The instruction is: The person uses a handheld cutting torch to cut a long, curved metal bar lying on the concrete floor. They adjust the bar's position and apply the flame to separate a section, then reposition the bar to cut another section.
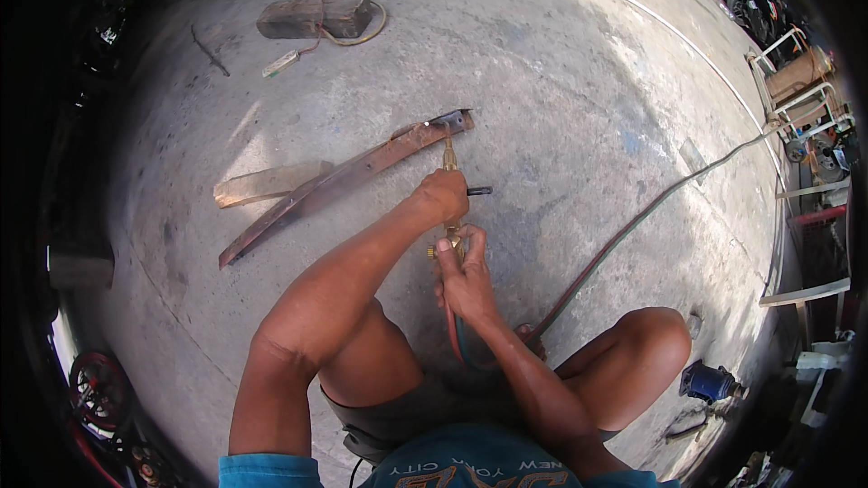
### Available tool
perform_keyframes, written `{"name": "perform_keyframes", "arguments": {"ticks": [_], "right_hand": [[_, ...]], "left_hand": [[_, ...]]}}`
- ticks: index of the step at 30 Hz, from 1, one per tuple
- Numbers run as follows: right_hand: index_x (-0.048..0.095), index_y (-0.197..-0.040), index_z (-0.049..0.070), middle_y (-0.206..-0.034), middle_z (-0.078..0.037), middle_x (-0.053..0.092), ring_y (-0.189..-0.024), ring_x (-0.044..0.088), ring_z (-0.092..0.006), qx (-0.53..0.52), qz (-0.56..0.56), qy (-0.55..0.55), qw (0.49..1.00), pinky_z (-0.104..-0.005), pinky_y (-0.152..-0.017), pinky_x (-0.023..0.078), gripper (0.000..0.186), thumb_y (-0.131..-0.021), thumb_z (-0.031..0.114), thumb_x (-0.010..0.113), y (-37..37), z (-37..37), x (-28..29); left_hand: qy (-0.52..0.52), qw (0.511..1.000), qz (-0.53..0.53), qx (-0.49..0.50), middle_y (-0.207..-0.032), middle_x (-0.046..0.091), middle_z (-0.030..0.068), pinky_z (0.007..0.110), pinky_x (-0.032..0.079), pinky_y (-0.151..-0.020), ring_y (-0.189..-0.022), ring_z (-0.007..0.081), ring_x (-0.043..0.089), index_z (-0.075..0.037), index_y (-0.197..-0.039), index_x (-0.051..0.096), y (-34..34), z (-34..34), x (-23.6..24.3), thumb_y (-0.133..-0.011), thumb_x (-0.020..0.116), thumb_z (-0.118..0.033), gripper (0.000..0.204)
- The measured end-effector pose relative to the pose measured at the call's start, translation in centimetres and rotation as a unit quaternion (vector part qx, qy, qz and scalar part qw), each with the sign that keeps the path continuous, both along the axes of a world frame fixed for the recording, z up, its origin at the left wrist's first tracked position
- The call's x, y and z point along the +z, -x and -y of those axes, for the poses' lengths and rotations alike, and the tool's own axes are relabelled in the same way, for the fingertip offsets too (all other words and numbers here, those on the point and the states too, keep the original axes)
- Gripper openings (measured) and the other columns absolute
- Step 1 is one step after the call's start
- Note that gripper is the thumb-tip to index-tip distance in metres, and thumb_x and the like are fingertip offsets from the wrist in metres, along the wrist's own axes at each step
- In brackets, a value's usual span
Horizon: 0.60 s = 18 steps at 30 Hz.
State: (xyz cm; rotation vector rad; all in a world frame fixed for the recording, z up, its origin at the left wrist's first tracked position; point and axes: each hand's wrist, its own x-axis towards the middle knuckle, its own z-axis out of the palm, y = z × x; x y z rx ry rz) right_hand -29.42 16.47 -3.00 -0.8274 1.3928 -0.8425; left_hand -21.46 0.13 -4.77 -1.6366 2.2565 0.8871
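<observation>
A brass gas torch (450,159) points away from me, its tip at the far right end of a long rusty metal bar (353,170). My left hand (443,197) is wrapped round the torch body, and a short black piece (481,191) sticks out to the right of the fist. Closer to me, my right hand (466,287) grips the rear of the torch with thumb and fingers at its brass valves. Red and green hoses (454,330) run down from the handle beside that hand. A small bright spot shows on the bar near the tip; no flame can be made out.
A wood piece (271,183) lies against the bar. Beyond it stands a timber block (312,16) with a cable. The twin hose (624,233) crosses the concrete to a cart with a cylinder (800,74). A blue jack-like tool (710,383) sits by my right knee.
</observation>
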Motion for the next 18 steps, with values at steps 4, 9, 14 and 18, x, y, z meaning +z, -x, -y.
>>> {"name": "perform_keyframes", "arguments": {"ticks": [4, 9, 14, 18], "right_hand": [[0.030, -0.133, 0.015, -0.086, -0.007, 0.059, -0.053, 0.057, -0.0119, -0.010, 0.004, 0.008, 1.000, -0.0303, -0.042, 0.048, 0.036, -0.113, 0.032, 0.054, 0.2, 0.0, -0.5], [0.031, -0.133, 0.014, -0.081, -0.006, 0.059, -0.052, 0.057, -0.0119, -0.012, 0.007, 0.008, 1.000, -0.0305, -0.042, 0.048, 0.037, -0.112, 0.032, 0.055, 0.1, 0.1, -0.2], [0.031, -0.134, 0.012, -0.081, -0.006, 0.059, -0.052, 0.057, -0.0127, -0.016, 0.004, 0.002, 1.000, -0.0314, -0.042, 0.048, 0.039, -0.112, 0.033, 0.056, 0.1, 0.1, 0.1], [0.031, -0.134, 0.013, -0.082, -0.007, 0.059, -0.053, 0.058, -0.0132, -0.016, 0.005, 0.004, 1.000, -0.0318, -0.042, 0.048, 0.039, -0.112, 0.034, 0.056, 0.2, 0.2, 0.1]], "left_hand": [[-0.004, 1.000, 0.008, 0.000, -0.105, 0.075, 0.0312, 0.050, 0.062, -0.091, -0.101, 0.0457, 0.075, 0.004, -0.103, 0.078, 0.5, 0.2, -0.4, -0.092, 0.065, -0.020, 0.029], [0.010, 1.000, 0.001, -0.005, -0.103, 0.076, 0.0296, 0.050, 0.061, -0.090, -0.100, 0.0454, 0.075, 0.002, -0.101, 0.079, 0.2, 0.1, -0.6, -0.093, 0.065, -0.020, 0.027], [-0.003, 1.000, -0.002, -0.004, -0.102, 0.076, 0.0288, 0.050, 0.061, -0.090, -0.099, 0.0454, 0.075, 0.002, -0.100, 0.078, 0.2, 0.3, -1.0, -0.093, 0.066, -0.020, 0.026], [0.003, 1.000, 0.004, -0.007, -0.102, 0.076, 0.0278, 0.050, 0.061, -0.090, -0.099, 0.0451, 0.075, 0.002, -0.100, 0.078, 0.3, 0.5, -1.1, -0.093, 0.067, -0.021, 0.027]]}}
